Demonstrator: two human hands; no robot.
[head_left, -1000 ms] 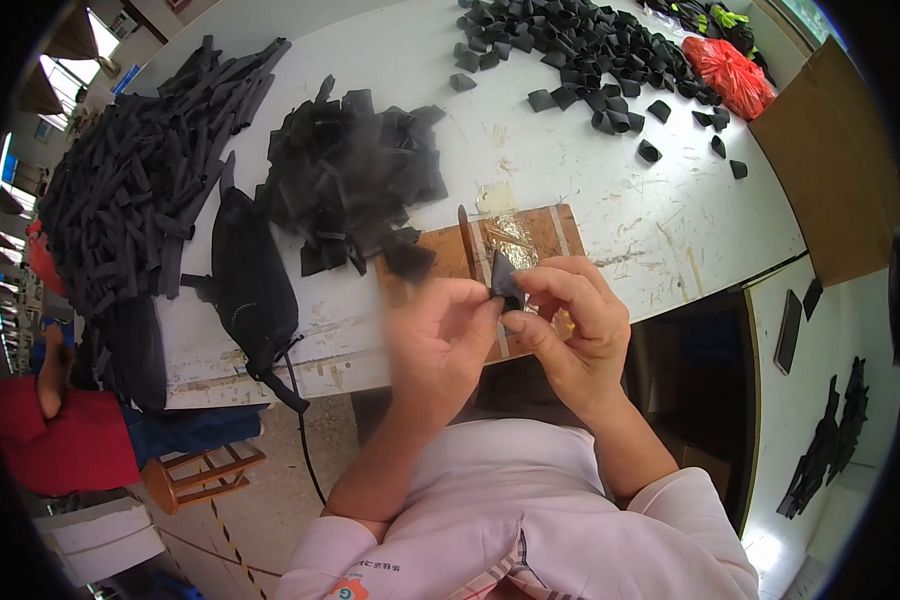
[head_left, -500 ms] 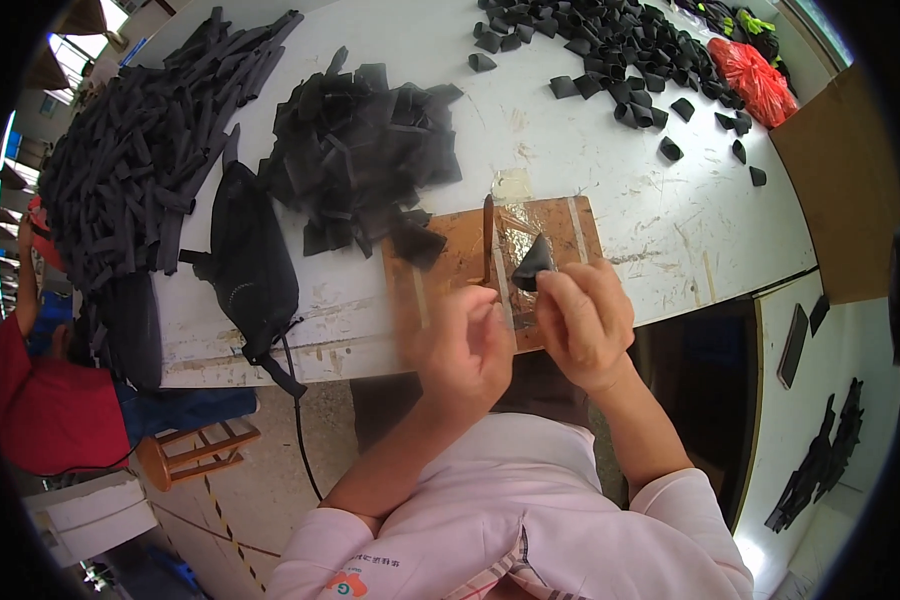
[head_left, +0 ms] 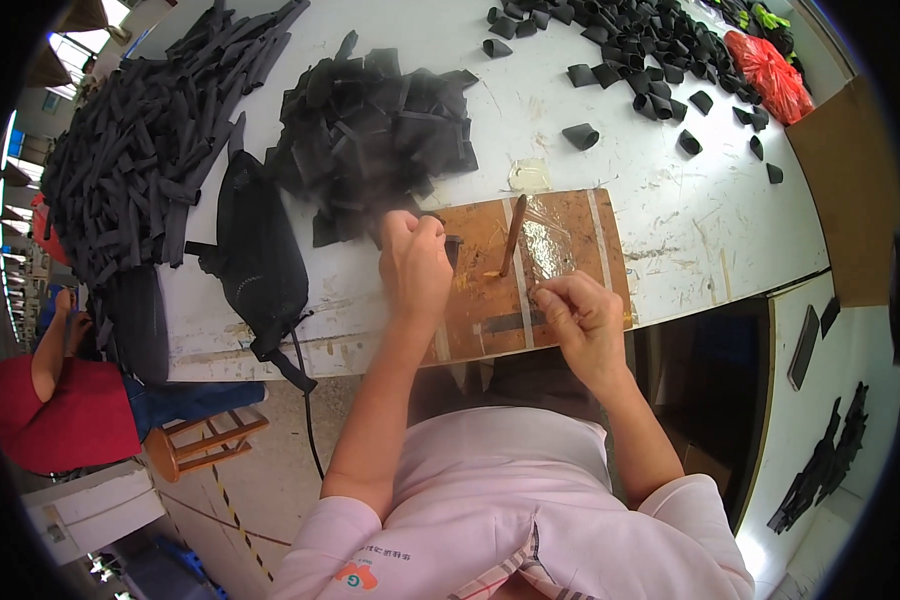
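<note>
My left hand [head_left: 415, 265] is over the left edge of a brown wooden board [head_left: 475, 290], fingers closed and curled. Beside it lies a black fabric piece [head_left: 453, 250], partly covered; whether the fingers grip it is hidden. At its far side spreads a loose pile of flat black pieces [head_left: 370, 140]. My right hand [head_left: 585, 320] is pinched closed above the board's right half, by a shiny, wet-looking patch [head_left: 547, 245]. Anything between those fingertips is too small to make out. A thin brown stick [head_left: 514, 235] stands tilted on the board between the hands.
Rolled black loops [head_left: 660, 60] lie scattered at the far right, with one loop [head_left: 581, 136] nearer. Dark strips [head_left: 130, 150] are heaped at the left, beside a black pouch-like item [head_left: 260, 240]. A red plastic bag [head_left: 770, 75] and a cardboard box [head_left: 845, 190] edge the right.
The black loop has left my right hand, and a loop now lies on the table beyond the board. My left hand has moved left and away from me, to the pile's near edge.
</note>
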